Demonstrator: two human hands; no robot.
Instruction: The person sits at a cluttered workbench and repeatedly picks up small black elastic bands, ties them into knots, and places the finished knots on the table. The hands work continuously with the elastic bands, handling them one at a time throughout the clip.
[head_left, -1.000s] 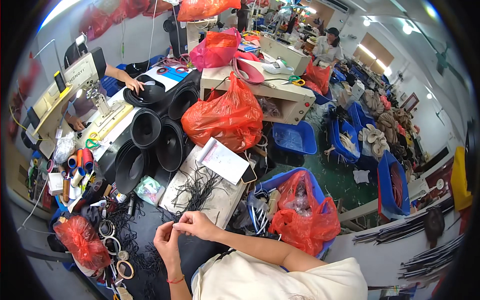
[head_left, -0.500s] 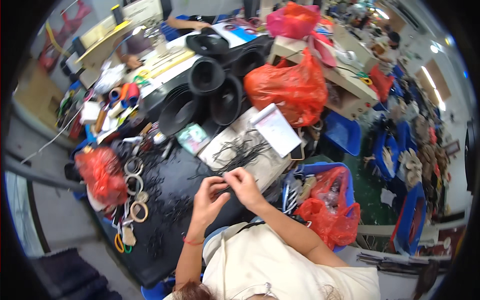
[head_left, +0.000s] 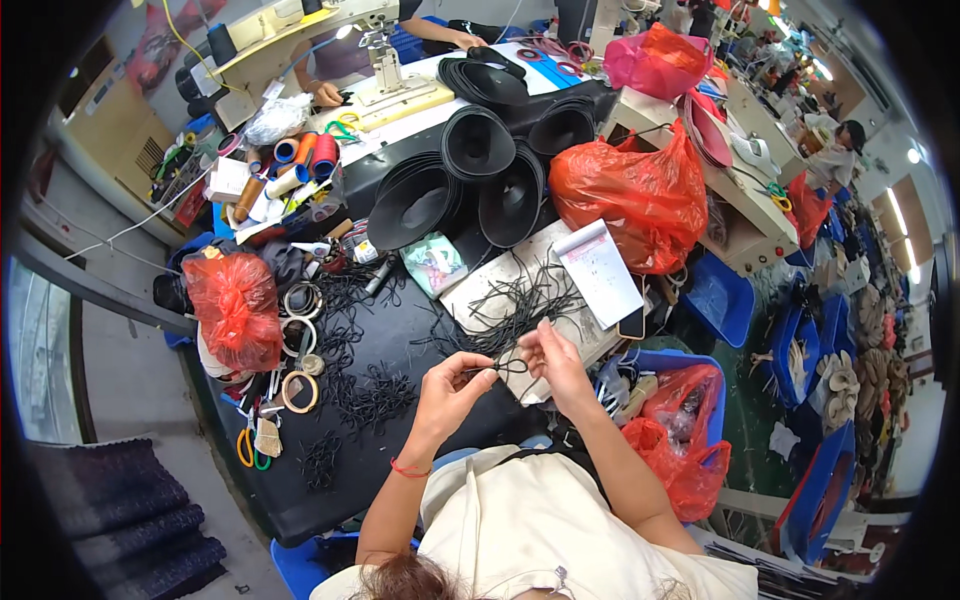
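A small loop of black cord (head_left: pixel 511 366) is pinched between the thumb and fingers of my left hand (head_left: pixel 450 395). Beside it, my right hand (head_left: pixel 562 372) has its fingers apart, close to the far side of the loop; whether a fingertip touches the cord I cannot tell. Just beyond both hands, a tangled heap of black cords (head_left: pixel 520 305) lies on a pale board (head_left: pixel 470 291). More short black cord pieces (head_left: pixel 375 397) are scattered over the dark tabletop to the left of my left hand.
Nested black cup shapes (head_left: pixel 418 205) stand at the back, beside an orange-red bag (head_left: pixel 635 195). A notepad (head_left: pixel 600 272) lies on the board. Tape rolls (head_left: pixel 299 392), scissors (head_left: pixel 246 447) and a red bag (head_left: pixel 235 305) line the left. A blue bin (head_left: pixel 716 420) stands at right.
My hands have moved apart, and a cord loop now shows between them. My right hand's fingers have opened. The whole view has shifted, so things appear farther right.
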